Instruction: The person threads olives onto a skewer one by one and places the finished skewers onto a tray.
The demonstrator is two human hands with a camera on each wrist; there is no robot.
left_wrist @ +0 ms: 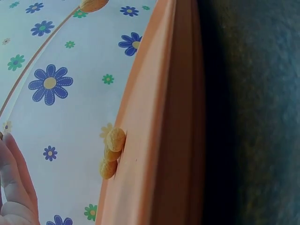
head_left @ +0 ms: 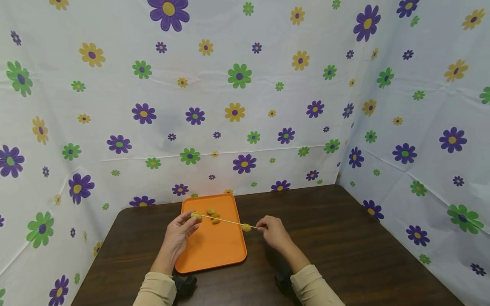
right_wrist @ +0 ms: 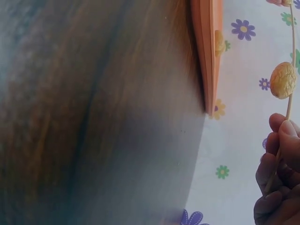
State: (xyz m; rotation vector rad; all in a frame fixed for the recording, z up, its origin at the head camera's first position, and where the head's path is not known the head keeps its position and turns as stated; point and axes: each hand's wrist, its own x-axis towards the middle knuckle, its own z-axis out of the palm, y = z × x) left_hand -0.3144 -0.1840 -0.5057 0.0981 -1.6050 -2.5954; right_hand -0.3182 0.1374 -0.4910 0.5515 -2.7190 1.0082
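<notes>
Between the two hands stretches a thin, pale skewer, held roughly level above the tray's right side. At its left end my left hand pinches a small yellow, nut-like lump. My right hand pinches the skewer's other end, with the thumb against the curled fingers. Just in front of the right fingertips, a second wrinkled yellow lump sits on the skewer. Whether the skewer's left tip pierces the first lump cannot be seen.
An orange tray lies on the dark wooden table. Several similar yellow lumps are clustered in its upper part. A white cloth with coloured flowers hangs behind the table and along its sides.
</notes>
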